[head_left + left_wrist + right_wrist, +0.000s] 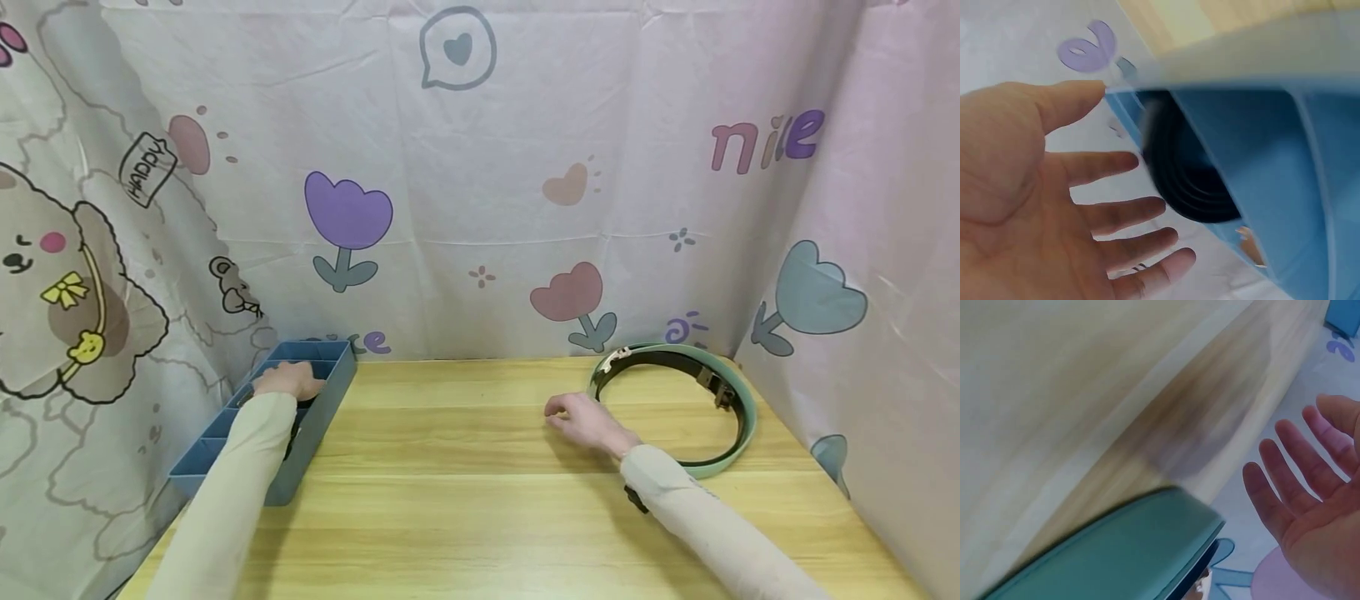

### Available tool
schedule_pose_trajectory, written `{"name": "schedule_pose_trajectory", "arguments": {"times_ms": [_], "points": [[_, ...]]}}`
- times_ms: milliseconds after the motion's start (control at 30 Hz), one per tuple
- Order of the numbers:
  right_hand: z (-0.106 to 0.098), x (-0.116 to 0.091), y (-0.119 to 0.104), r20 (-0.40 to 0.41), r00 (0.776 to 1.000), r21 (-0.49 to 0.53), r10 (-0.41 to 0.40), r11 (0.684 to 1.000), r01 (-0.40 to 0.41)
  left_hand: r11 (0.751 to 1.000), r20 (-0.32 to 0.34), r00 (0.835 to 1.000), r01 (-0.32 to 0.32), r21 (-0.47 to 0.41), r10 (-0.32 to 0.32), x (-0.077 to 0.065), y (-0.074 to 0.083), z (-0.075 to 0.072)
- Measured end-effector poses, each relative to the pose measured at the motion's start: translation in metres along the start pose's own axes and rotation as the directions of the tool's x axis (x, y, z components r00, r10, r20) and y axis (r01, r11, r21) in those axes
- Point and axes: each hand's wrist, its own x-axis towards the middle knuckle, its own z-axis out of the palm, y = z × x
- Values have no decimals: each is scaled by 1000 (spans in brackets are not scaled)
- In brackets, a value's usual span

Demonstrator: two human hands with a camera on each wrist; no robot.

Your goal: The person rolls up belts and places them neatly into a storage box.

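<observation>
My left hand point(287, 381) is over the blue divided box point(318, 437) at the left of the table, its fingers overlapping the compartments in the head view. From the left wrist, its fingers are spread and grip nothing, beside a compartment that holds a black coiled strap point(1163, 165). My right hand point(583, 419) hovers over the table at the left side of a green belt point(711, 471), holding nothing. This belt lies in a large loop with a dark inner side, a silver buckle point(617, 358) and dark metal fittings point(723, 393).
A wood-grain table point(450, 500) stretches between box and belt. Behind it hangs a printed white curtain point(465, 150), which also runs down the left and right sides. Dividers split the box into several compartments.
</observation>
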Motion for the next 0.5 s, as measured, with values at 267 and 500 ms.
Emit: {"name": "schedule_pose_trajectory", "arguments": {"times_ms": [267,500], "points": [[-16,-7,20,-55,998,-15,11,1000,-12,994,-39,995,-84,74,87,-7,40,-4],[-31,-14,44,-82,994,-18,72,997,-74,977,-14,981,-191,95,193,-9,81,3]]}}
